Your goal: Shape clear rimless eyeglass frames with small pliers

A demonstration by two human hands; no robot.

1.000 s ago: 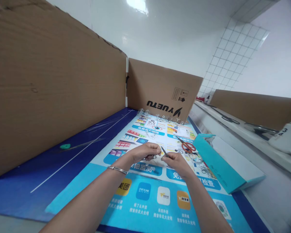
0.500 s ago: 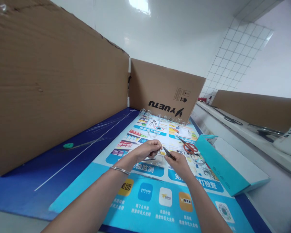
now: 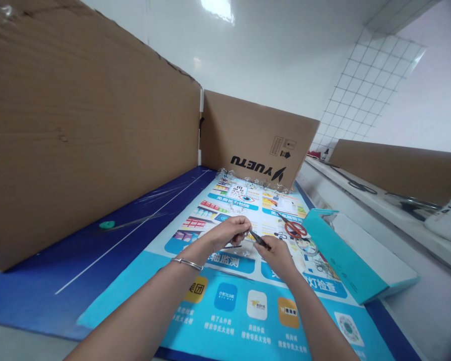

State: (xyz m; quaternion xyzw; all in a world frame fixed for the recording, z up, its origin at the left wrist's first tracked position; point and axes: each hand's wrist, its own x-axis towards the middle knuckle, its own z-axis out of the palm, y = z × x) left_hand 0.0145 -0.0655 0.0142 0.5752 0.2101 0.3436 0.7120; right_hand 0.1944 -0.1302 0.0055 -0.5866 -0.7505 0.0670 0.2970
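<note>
My left hand [image 3: 236, 233] is closed in a pinch over the printed mat [image 3: 188, 316], holding what looks like a thin wire, mostly hidden by the fingers. Dark pliers [image 3: 260, 239] with a narrow nose are gripped in my right hand [image 3: 278, 254]. Their tip points left and meets the left fingertips. Small clear pieces [image 3: 241, 250] lie or hang just under the left hand. A thin dark stick-like thing [image 3: 233, 246] shows beside them. Orange-handled scissors [image 3: 295, 230] rest beyond my right hand.
Cardboard panels stand at the left [image 3: 97, 125] and back [image 3: 259, 130]. Clear, wiry pieces [image 3: 255, 183] line the back panel's foot. An open teal box [image 3: 346, 260] and a wire coil [image 3: 326, 269] lie right. A green item [image 3: 107, 225] lies left. Black scissors [image 3: 362, 187] rest on the ledge.
The pliers have shifted slightly left and down, and their tip now meets the left fingertips. My left hand has hardly moved.
</note>
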